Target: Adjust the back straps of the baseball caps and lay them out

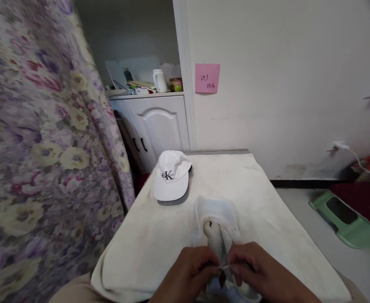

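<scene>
**Pale strip (226, 267) pinched at 6 o'clock between left hand (197, 267) and right hand (252, 265)**

Clock centred on white cloth item (217, 210), 12 facing away, 6 nearest the camera.

Around: at 10, near but apart, a white cap (172, 168), brim toward 6 or 7. At 9, flowered curtain (59, 126). At 11, beyond the far edge, white cabinet (166, 122), white jug (160, 81) on top. At 12, pink note (207, 78) on the wall (282, 84). At 2, white plug (339, 145). At 3, green stool (345, 221). In the way: both hands, masking much of the item's near end.

Item: resting on the covered table (244, 176), aligned lengthwise roughly 12 to 6. Broad curved part toward 12; just below, small dark emblem (210, 224).

Grip: both closed on the strip, fingertips near each other; brown piece (222, 278) hanging between. Too small to identify.

Count: one cloth item, one strip, one brown piece, one cap, two hands, one jug, one stool.
</scene>
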`<state>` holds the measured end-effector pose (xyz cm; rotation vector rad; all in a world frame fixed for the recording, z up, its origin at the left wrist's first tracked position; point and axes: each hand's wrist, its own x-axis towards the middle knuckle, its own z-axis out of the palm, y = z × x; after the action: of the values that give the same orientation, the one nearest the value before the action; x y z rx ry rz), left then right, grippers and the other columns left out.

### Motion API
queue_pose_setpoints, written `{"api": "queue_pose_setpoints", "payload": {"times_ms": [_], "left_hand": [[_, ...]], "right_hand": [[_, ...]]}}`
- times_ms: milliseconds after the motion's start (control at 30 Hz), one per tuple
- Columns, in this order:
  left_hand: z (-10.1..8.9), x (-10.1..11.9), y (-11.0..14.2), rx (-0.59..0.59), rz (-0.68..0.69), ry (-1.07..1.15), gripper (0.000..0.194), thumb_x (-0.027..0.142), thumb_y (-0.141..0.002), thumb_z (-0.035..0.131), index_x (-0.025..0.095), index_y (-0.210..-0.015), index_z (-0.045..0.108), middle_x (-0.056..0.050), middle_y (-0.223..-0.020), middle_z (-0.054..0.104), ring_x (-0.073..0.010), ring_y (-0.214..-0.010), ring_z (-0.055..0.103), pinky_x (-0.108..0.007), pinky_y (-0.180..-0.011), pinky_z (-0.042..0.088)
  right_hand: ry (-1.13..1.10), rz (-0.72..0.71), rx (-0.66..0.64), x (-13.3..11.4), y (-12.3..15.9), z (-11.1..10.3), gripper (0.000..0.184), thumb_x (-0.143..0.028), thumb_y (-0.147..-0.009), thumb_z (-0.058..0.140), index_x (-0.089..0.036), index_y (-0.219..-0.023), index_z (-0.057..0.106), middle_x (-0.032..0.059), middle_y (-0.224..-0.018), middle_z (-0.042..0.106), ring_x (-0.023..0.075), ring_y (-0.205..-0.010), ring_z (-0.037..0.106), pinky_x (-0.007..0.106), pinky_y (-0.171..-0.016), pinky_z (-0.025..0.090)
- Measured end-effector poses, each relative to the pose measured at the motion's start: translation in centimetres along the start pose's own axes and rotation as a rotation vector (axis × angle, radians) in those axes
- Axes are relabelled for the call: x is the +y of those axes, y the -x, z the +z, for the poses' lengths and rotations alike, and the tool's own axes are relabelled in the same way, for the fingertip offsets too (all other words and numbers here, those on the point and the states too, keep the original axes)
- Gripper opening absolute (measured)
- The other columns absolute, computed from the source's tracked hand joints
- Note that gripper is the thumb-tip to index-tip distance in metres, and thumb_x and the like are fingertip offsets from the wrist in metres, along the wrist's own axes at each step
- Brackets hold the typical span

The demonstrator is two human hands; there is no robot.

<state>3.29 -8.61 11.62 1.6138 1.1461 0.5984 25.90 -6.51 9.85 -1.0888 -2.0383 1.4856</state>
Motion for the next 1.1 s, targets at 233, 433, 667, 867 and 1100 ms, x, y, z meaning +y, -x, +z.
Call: {"api": "queue_pose_setpoints", "payload": {"times_ms": [233, 433, 667, 867, 1100], "left_hand": [[0.2, 0.3, 0.2, 0.003, 0.035, -0.081, 0.013, 0.021, -0.087, 0.063, 0.018, -0.087, 0.075, 0.001, -0.079, 0.070, -0.0160, -0.077, 0.063, -0.022, -0.069, 0.042], [-0.1, 0.4, 0.2, 0.017, -0.003, -0.083, 0.010, 0.019, -0.085, 0.063, 0.018, -0.083, 0.073, 0.003, -0.076, 0.068, -0.0150, -0.076, 0.061, -0.022, -0.067, 0.040], [0.6, 0.6, 0.0, 0.021, -0.041, -0.105, 0.009, 0.025, -0.085, 0.065, 0.018, -0.084, 0.071, 0.002, -0.078, 0.069, -0.0164, -0.079, 0.061, -0.024, -0.070, 0.041], [0.1, 0.6, 0.2, 0.001, -0.051, -0.097, 0.010, 0.022, -0.084, 0.063, 0.019, -0.089, 0.072, 0.002, -0.082, 0.071, -0.0172, -0.083, 0.063, -0.024, -0.072, 0.042], [-0.7, 0.5, 0.1, 0.003, -0.049, -0.121, 0.025, 0.009, -0.073, 0.058, 0.020, -0.094, 0.067, 0.002, -0.089, 0.066, -0.0173, -0.087, 0.059, -0.024, -0.074, 0.040]], "right_hand": [[0.022, -0.007, -0.011, -0.7, -0.1, 0.4, 0.017, -0.033, -0.091, 0.057, -0.023, -0.086, 0.070, -0.0004, -0.082, 0.068, 0.0201, -0.084, 0.061, 0.030, -0.076, 0.044], [-0.093, 0.002, -0.015, -0.1, 0.3, 0.3, 0.014, -0.025, -0.089, 0.058, -0.020, -0.083, 0.070, -0.0030, -0.071, 0.066, 0.0142, -0.067, 0.057, 0.024, -0.061, 0.041], [-0.076, -0.026, 0.023, -0.4, 0.3, 1.0, 0.019, -0.017, -0.086, 0.058, -0.019, -0.070, 0.069, -0.0033, -0.068, 0.063, 0.0141, -0.071, 0.059, 0.024, -0.066, 0.042], [-0.154, -0.009, 0.024, 0.1, 0.4, 1.2, 0.015, -0.018, -0.085, 0.059, -0.019, -0.073, 0.069, -0.0033, -0.067, 0.063, 0.0134, -0.067, 0.058, 0.022, -0.060, 0.041], [-0.245, 0.033, 0.032, 1.5, 0.5, 1.0, 0.017, -0.026, -0.089, 0.059, -0.017, -0.076, 0.064, -0.0038, -0.062, 0.059, 0.0098, -0.055, 0.047, 0.021, -0.051, 0.033]]}}
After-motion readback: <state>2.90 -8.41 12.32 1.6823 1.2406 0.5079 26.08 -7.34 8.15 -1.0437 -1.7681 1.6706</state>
